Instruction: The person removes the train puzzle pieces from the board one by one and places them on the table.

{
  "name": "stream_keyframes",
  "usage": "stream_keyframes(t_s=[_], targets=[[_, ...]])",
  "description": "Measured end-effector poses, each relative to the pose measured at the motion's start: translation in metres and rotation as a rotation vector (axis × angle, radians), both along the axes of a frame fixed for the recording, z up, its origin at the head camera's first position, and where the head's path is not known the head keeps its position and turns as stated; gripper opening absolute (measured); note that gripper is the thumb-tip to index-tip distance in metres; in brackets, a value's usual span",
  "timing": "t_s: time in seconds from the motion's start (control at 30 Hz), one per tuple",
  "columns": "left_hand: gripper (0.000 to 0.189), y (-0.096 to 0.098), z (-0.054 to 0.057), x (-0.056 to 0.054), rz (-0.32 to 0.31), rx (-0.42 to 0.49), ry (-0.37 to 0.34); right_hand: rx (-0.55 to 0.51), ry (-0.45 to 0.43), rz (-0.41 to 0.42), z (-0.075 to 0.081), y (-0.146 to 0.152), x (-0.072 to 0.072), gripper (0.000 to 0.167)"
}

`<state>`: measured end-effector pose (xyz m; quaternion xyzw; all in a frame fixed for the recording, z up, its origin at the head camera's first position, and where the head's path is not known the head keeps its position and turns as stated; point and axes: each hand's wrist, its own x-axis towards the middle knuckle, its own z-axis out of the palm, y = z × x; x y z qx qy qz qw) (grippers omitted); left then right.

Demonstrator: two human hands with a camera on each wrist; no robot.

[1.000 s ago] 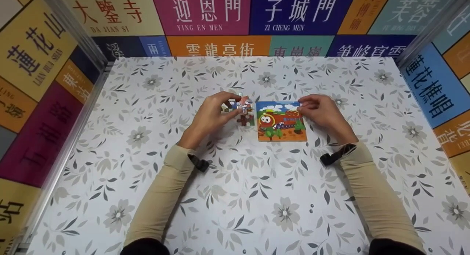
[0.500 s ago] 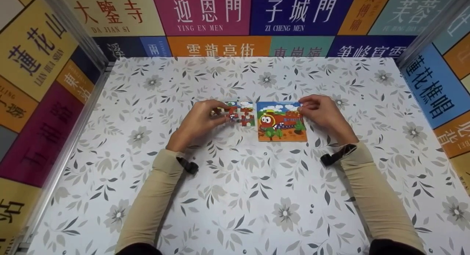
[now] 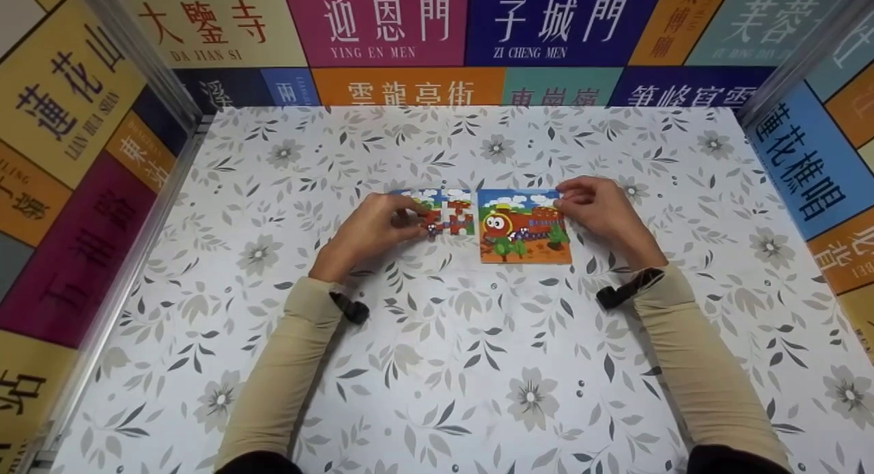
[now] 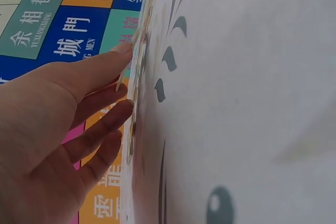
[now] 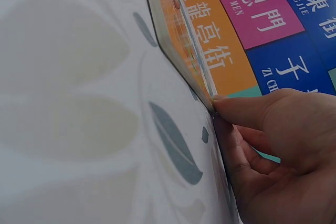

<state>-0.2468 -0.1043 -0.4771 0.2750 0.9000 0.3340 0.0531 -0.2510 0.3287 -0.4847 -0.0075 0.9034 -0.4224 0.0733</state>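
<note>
A square train picture point(image 3: 524, 235) lies flat on the table. My right hand point(image 3: 595, 202) pinches its upper right corner; in the right wrist view the thumb point(image 5: 247, 109) presses on that corner. Left of the picture lie joined jigsaw pieces point(image 3: 461, 211) showing sky, clouds and red train parts. My left hand point(image 3: 375, 229) hovers over their left side and pinches a small jigsaw piece point(image 3: 431, 229) between thumb and fingers. The left wrist view shows this piece edge-on and tilted point(image 4: 122, 77), close to the flat ones. The hand hides part of the pieces beneath it.
The table point(image 3: 478, 365) has a white covering with grey leaves and flowers. Colourful panels with large characters point(image 3: 389, 23) stand along its back and both sides. A black strap-like thing point(image 3: 618, 296) sits at each sleeve cuff.
My left hand has moved left and down with a jigsaw piece, lowering it toward the joined pieces and uncovering their right side. My right hand has stayed on the picture's corner.
</note>
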Motion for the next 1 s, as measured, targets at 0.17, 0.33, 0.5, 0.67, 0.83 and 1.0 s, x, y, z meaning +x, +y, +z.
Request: stream_keyframes(t_s=[0.17, 0.33, 0.5, 0.67, 0.83, 1.0], targets=[[0.036, 0.0009, -0.0009, 0.0004, 0.022, -0.032, -0.016, -0.004, -0.016, -0.006, 0.0018, -0.0008, -0.0003, 0.043], [0.037, 0.0025, -0.0015, 0.0005, 0.030, -0.053, -0.008, -0.012, -0.028, -0.006, 0.0022, -0.0007, -0.0004, 0.045], [0.034, 0.0020, -0.0024, -0.0002, 0.015, -0.052, 0.017, 0.002, 0.005, 0.003, 0.0001, 0.0002, -0.0016, 0.041], [0.030, 0.0009, -0.0025, 0.0010, 0.004, -0.039, 0.021, 0.005, 0.012, 0.006, -0.0015, 0.0000, -0.0028, 0.040], [0.031, 0.0003, -0.0009, 0.0029, 0.006, -0.029, 0.013, 0.011, 0.021, 0.011, -0.0026, -0.0004, -0.0029, 0.039], [0.026, 0.0019, 0.0022, 0.0030, 0.005, -0.013, 0.021, 0.026, 0.013, 0.009, -0.0026, 0.0004, -0.0025, 0.038]])
